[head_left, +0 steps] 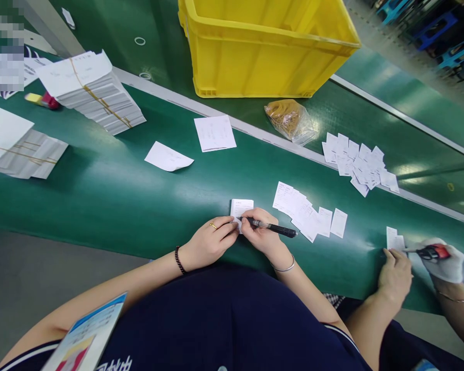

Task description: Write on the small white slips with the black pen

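Note:
A small stack of white printed slips [241,205] lies on the green work surface in front of me. At its left edge my left hand [211,241], with a ring and a dark bead bracelet, is closed and steadies the stack with its fingertips. My right hand [263,236] is wrapped round a black pen [280,228], whose tip points left onto the top slip. To the right of this hand lies a fanned row of similar slips [303,212]; a few slips at its right end lie apart.
Rubber-banded paper stacks [96,98] stand at the left. Two loose sheets [215,134] lie ahead, below a yellow crate [263,62] and a bag of rubber bands [288,118]. More slips [361,162] are scattered right. A co-worker's gloved hand [448,265] holds a red-and-black tool.

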`<state>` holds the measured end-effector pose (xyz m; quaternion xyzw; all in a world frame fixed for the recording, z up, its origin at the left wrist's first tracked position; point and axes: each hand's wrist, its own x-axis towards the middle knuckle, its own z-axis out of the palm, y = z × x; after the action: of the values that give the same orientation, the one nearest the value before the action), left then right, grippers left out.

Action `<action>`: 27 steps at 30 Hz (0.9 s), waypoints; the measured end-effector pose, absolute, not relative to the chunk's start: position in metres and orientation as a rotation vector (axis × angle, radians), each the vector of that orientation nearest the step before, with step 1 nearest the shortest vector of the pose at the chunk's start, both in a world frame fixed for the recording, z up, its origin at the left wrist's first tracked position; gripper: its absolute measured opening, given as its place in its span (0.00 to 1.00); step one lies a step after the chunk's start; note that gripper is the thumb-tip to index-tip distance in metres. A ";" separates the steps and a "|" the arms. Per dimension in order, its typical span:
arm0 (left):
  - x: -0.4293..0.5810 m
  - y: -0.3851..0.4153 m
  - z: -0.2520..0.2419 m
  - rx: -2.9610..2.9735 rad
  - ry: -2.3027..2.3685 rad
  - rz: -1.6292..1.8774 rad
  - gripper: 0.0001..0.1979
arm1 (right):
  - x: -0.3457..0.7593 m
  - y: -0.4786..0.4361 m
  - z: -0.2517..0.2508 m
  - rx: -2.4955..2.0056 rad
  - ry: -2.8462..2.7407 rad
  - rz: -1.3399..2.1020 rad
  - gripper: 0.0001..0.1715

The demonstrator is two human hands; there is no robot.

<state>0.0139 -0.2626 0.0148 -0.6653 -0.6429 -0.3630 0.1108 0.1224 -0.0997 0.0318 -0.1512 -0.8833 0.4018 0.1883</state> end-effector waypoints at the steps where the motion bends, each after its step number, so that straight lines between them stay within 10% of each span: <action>1: 0.014 -0.263 0.014 -1.949 -1.887 -1.067 0.08 | 0.123 -0.100 0.032 -0.427 -2.488 1.123 0.05; 27: 0.014 -0.264 0.011 -1.964 -1.902 -1.037 0.08 | 0.123 -0.084 0.043 -0.560 -2.507 0.714 0.13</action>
<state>0.0145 -0.2642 0.0106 -0.6677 -0.6467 -0.3524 0.1084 0.1229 -0.0841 0.0426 -0.2041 -0.9138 0.2602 0.2356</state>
